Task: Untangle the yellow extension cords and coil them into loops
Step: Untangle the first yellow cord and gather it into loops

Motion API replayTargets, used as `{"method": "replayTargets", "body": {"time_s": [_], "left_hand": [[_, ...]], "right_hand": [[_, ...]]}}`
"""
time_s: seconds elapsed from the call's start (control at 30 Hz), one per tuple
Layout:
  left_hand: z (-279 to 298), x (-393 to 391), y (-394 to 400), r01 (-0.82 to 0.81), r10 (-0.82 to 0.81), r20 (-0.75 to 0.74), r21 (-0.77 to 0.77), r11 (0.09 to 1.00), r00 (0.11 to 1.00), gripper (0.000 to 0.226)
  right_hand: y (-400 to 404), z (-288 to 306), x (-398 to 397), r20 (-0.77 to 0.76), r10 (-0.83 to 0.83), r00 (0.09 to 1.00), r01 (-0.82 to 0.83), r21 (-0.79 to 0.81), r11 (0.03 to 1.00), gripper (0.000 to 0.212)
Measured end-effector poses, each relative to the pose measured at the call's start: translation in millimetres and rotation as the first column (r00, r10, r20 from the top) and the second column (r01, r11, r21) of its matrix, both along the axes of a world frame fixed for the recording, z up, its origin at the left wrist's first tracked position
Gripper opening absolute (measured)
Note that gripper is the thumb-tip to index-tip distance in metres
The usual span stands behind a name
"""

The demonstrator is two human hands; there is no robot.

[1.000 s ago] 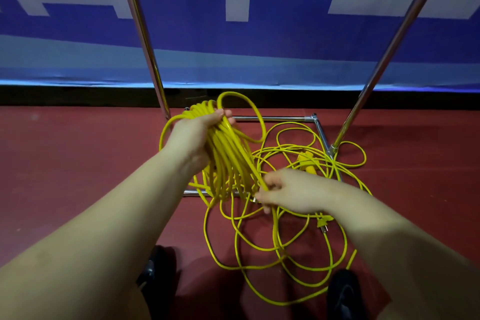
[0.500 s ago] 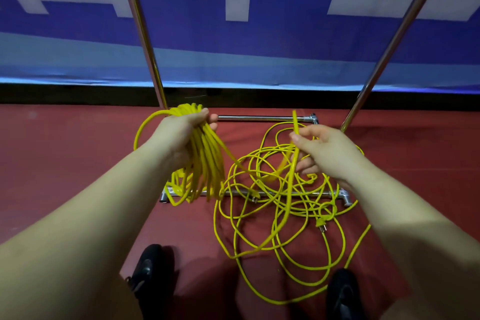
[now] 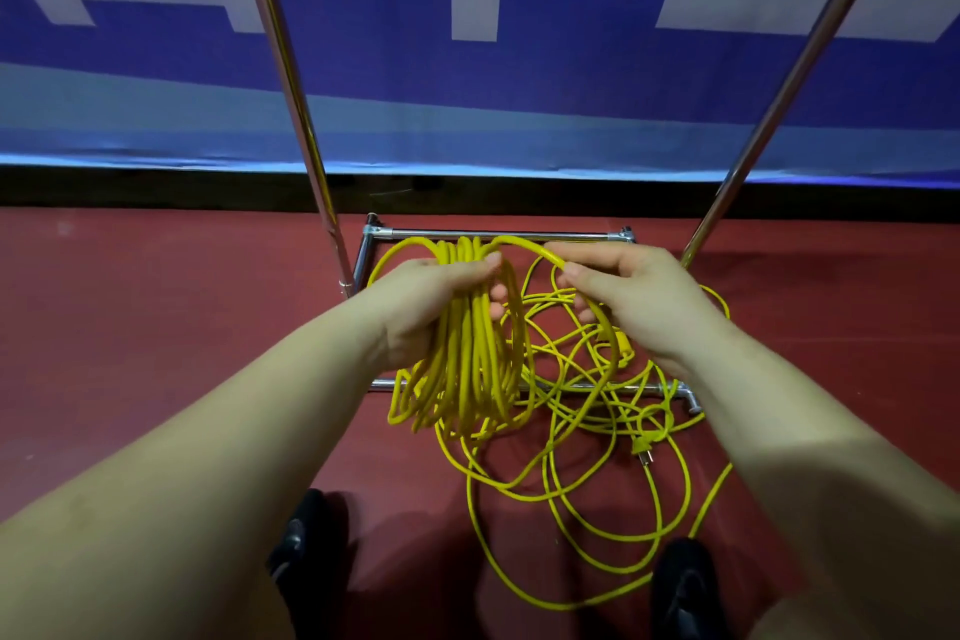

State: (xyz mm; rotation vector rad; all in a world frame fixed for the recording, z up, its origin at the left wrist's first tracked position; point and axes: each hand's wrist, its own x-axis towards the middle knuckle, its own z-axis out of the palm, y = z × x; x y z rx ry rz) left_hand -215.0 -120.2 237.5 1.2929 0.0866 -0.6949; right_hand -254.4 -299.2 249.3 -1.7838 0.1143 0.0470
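My left hand grips a bundle of several yellow cord loops that hang down from it above the floor. My right hand pinches one yellow strand that arcs over to the top of the bundle, close beside my left fingers. Below and to the right, a loose tangle of yellow cord lies on the red floor, with a yellow plug at its right side and a yellow socket block partly hidden under my right hand.
A chrome rack base frames the tangle, with two slanted chrome poles rising left and right. A blue and white banner hangs behind. My two black shoes stand on the red floor near the bottom edge.
My right hand lifted a strand from the tangle and brought it left to the bundle top. My left hand shifted right, so the hands are now close together.
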Motion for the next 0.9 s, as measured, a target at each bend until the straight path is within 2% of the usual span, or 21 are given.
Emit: {"method": "replayTargets", "body": {"time_s": [0.07, 0.17, 0.27, 0.37, 0.43, 0.5, 0.57, 0.63, 0.67, 0.7, 0.73, 0.83, 0.9], "left_hand": [[-2, 1, -2, 0.014, -0.014, -0.011, 0.043, 0.999, 1.0, 0.03], [-2, -1, -5, 0.003, -0.002, -0.006, 0.089, 0.996, 1.0, 0.043], [-3, -1, -6, -0.044, 0.04, 0.034, 0.139, 0.989, 0.999, 0.042], [-4, -1, -6, -0.137, 0.124, 0.08, 0.189, 0.973, 0.989, 0.032], [-2, -1, -8, -0.171, 0.161, 0.081, 0.136, 0.976, 0.984, 0.024], [2, 1, -9, -0.244, 0.244, 0.021, 0.014, 0.97, 0.97, 0.028], [6, 7, -6, -0.344, 0.339, -0.063, -0.111, 0.932, 0.939, 0.03], [9, 14, 2, -0.431, 0.408, -0.142, -0.221, 0.875, 0.902, 0.03], [10, 17, 6, -0.459, 0.428, -0.169, -0.263, 0.848, 0.888, 0.03], [10, 19, 10, -0.479, 0.443, -0.183, -0.289, 0.829, 0.878, 0.029], [10, 20, 13, -0.493, 0.457, -0.184, -0.296, 0.818, 0.87, 0.027], [6, 25, 20, -0.518, 0.493, -0.161, -0.287, 0.805, 0.855, 0.023], [4, 30, 27, -0.543, 0.52, -0.158, -0.307, 0.782, 0.839, 0.021]], "right_hand": [[4, 1, -1, 0.015, 0.008, 1.0, -0.009, 0.086, 0.996, 0.023], [12, -4, -3, 0.031, 0.079, 0.996, -0.082, 0.1, 0.992, 0.02], [20, -9, -6, 0.021, 0.164, 0.986, -0.165, 0.06, 0.985, 0.017], [25, -9, -8, 0.02, 0.175, 0.984, -0.175, 0.036, 0.984, 0.015], [27, -7, -9, 0.0, 0.155, 0.988, -0.155, 0.045, 0.987, 0.008], [28, -8, -10, -0.06, 0.209, 0.976, -0.209, 0.006, 0.978, 0.007], [23, -13, -12, -0.164, 0.352, 0.922, -0.374, -0.134, 0.918, 0.015], [15, -22, -13, -0.311, 0.462, 0.831, -0.554, -0.377, 0.742, 0.018], [9, -29, -14, -0.382, 0.475, 0.793, -0.609, -0.466, 0.642, 0.016], [5, -34, -14, -0.44, 0.473, 0.763, -0.645, -0.492, 0.584, 0.01], [2, -37, -15, -0.482, 0.465, 0.743, -0.668, -0.481, 0.568, 0.005], [-3, -43, -13, -0.506, 0.419, 0.754, -0.652, -0.499, 0.571, 0.02], [-8, -43, -11, -0.474, 0.379, 0.794, -0.604, -0.553, 0.574, 0.01]]}}
